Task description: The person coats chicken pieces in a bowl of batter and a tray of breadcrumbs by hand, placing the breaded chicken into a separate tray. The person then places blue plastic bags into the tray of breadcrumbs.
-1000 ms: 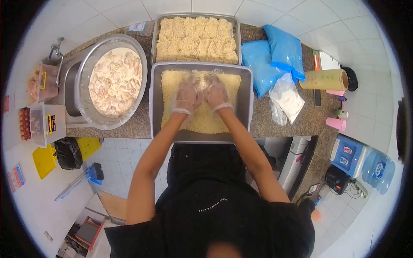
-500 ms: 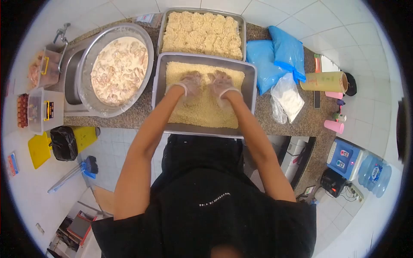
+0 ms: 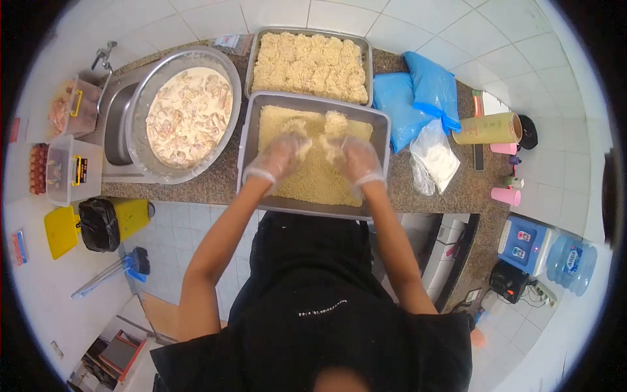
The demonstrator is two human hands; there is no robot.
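Both of my hands wear clear plastic gloves and work over a grey metal tray (image 3: 381, 153) filled with yellow breadcrumbs (image 3: 313, 183). My left hand (image 3: 281, 155) holds a crumb-coated piece (image 3: 297, 128) just above the crumbs. My right hand (image 3: 356, 157) holds a second coated piece (image 3: 336, 124) beside it. The two pieces are a little apart near the tray's far half.
Behind stands a second tray (image 3: 251, 62) packed with breaded pieces (image 3: 310, 62). A large metal bowl (image 3: 140, 104) of pieces in pale batter sits to the left over a sink. Blue bags (image 3: 418, 91), a white powder bag (image 3: 434, 153), a film roll (image 3: 490, 128) and pink cups lie right.
My hands pressed flat into the crumbs half a second ago. Now they have pulled back toward me and lifted, each with a coated piece raised out of the crumbs.
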